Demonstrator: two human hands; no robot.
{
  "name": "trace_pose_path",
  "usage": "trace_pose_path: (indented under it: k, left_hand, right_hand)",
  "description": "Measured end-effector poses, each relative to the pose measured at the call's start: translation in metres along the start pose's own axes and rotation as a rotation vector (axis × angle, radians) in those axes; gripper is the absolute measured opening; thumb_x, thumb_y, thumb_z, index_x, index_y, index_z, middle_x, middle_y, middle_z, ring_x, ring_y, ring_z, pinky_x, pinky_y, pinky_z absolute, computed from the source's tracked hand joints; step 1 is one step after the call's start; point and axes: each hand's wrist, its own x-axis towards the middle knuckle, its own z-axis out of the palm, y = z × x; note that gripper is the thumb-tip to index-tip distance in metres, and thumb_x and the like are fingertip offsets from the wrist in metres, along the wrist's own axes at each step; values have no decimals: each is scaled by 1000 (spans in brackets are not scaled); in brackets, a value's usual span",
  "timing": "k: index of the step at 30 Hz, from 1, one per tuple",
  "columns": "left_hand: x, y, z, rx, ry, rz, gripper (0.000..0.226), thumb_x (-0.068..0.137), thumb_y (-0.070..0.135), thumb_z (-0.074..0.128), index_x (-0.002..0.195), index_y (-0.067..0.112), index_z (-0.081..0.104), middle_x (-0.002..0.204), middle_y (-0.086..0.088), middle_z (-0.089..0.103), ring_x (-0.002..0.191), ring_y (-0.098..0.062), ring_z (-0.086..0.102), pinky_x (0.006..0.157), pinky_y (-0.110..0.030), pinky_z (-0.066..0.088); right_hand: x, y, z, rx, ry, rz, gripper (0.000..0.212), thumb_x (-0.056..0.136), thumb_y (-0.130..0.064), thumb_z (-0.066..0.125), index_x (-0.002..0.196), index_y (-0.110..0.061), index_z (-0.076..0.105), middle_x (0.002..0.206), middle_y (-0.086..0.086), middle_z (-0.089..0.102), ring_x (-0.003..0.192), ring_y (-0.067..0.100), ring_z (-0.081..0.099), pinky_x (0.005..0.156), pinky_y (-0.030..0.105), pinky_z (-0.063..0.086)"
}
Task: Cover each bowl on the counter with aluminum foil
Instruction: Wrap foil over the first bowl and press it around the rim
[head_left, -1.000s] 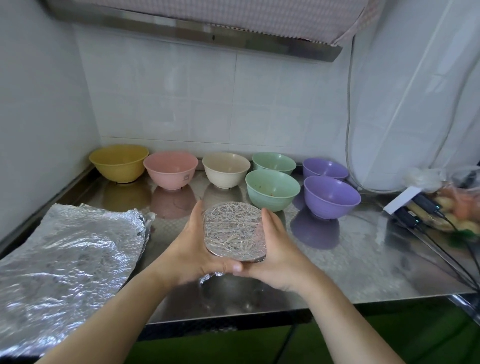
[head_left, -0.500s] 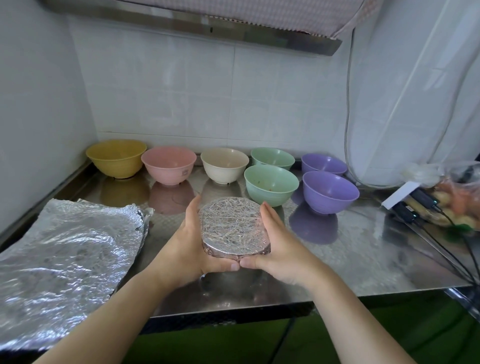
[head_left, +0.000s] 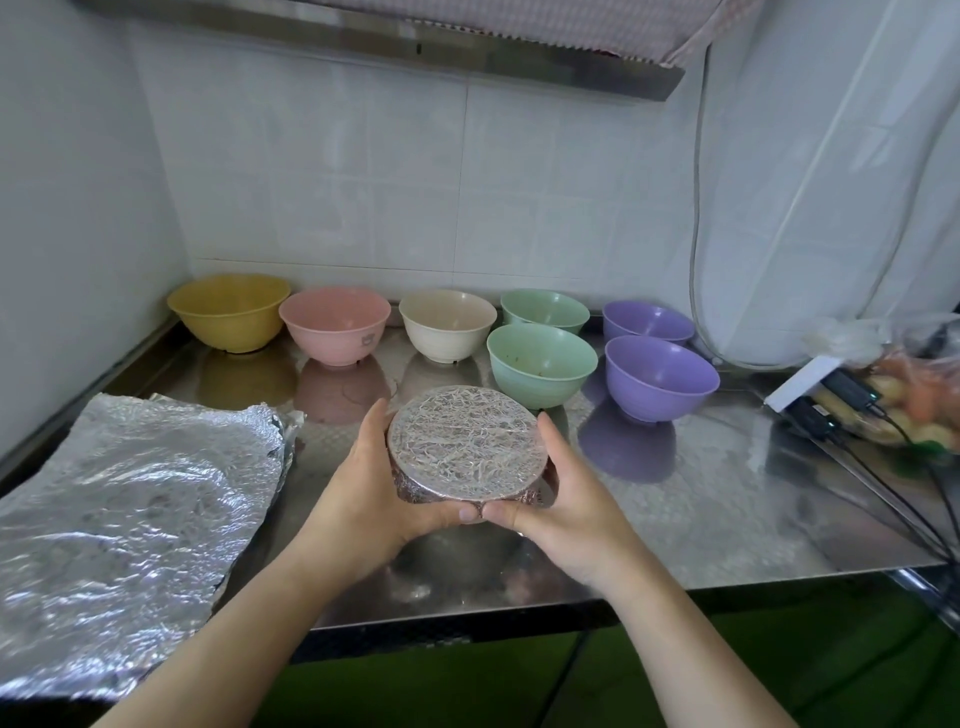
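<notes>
A foil-covered bowl (head_left: 462, 441) is held just above the steel counter (head_left: 727, 499), its top sealed with crinkled foil. My left hand (head_left: 374, 483) cups its left side and my right hand (head_left: 556, 493) its right side, thumbs meeting at the near rim. Behind it stand several uncovered bowls: yellow bowl (head_left: 231, 312), pink bowl (head_left: 335, 325), cream bowl (head_left: 447, 325), two green bowls (head_left: 540, 364) and two purple bowls (head_left: 660, 376). A stack of foil sheets (head_left: 119, 504) lies at the left.
A white power strip with black plugs (head_left: 815, 400) and cables sits at the right, next to a plastic bag of vegetables (head_left: 904, 384). A tiled wall stands behind, a side wall at the left. The counter's front edge runs just under my wrists.
Both hands with the covered bowl have shifted slightly up and away from me; the foil flap under the bowl now lies pressed against its side.
</notes>
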Motion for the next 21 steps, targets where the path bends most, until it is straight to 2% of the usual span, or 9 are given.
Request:
trace_pose_path:
  k: [3, 5, 6, 9, 11, 14, 17, 20, 21]
  left_hand:
    - [-3, 0, 0, 58, -13, 4, 163, 39, 76, 93, 165, 22, 5, 158, 13, 37, 142, 1, 36, 117, -24, 30]
    - [-4, 2, 2, 61, -22, -9, 167, 37, 77, 91, 166, 23, -2, 165, 5, 24, 144, 1, 26, 119, -24, 24]
    - [-5, 4, 3, 53, -21, -15, 169, 37, 75, 92, 166, 22, -5, 166, 3, 19, 142, 2, 21, 118, -22, 21]
    - [-3, 7, 10, 16, 11, -18, 172, 34, 69, 93, 166, 20, -7, 167, 1, 15, 138, 4, 20, 115, -19, 19]
    - [-3, 5, 13, 3, 37, -4, 171, 34, 69, 94, 166, 21, -5, 168, 1, 18, 142, 2, 25, 115, -20, 21]
    - [-2, -4, 16, -18, 53, 22, 168, 36, 70, 97, 165, 29, -3, 166, 4, 26, 147, -2, 31, 116, -21, 25]
    - [-3, -8, 17, -30, 68, 39, 162, 36, 75, 96, 161, 39, -1, 162, 6, 35, 147, -5, 36, 122, -29, 30]
    - [-4, -9, 20, -74, 80, 34, 159, 39, 66, 99, 161, 38, 0, 158, 7, 38, 146, -4, 37, 122, -29, 29]
    - [-5, -10, 22, -93, 87, 27, 160, 38, 64, 99, 161, 36, 1, 157, 8, 39, 146, -4, 38, 123, -29, 29]
  right_hand:
    - [-2, 0, -7, 20, -37, -7, 120, 66, -57, 94, 164, -37, 28, 154, -32, 49, 145, -7, 42, 127, 37, 32]
    - [-5, -3, -11, 34, -25, 14, 122, 64, -58, 95, 164, -33, 30, 153, -28, 52, 145, -4, 45, 127, 40, 34]
    - [-6, -5, -12, 7, -19, 10, 116, 66, -53, 95, 163, -32, 34, 153, -24, 54, 145, -1, 47, 126, 42, 35]
    - [-7, -5, -9, -59, 31, 19, 80, 78, -14, 91, 141, -47, 53, 142, -26, 64, 139, 0, 54, 121, 36, 40]
    - [-6, -1, -7, -73, 79, 23, 81, 78, -3, 90, 142, -42, 55, 138, -25, 66, 136, -1, 57, 121, 35, 41]
    - [-6, 2, 0, -47, 124, 40, 95, 73, -13, 93, 155, -27, 48, 144, -17, 65, 137, 2, 57, 122, 43, 41]
    - [-8, 4, 8, -31, 121, 44, 93, 77, -16, 94, 154, -35, 45, 144, -19, 63, 139, 3, 55, 120, 43, 42]
    - [-13, 3, 21, -36, 122, 48, 106, 80, -40, 92, 163, -37, 25, 152, -22, 55, 143, 2, 50, 123, 45, 39]
    - [-14, 2, 27, -27, 127, 67, 107, 83, -36, 89, 164, -35, 21, 153, -21, 54, 143, 2, 50, 123, 45, 38]
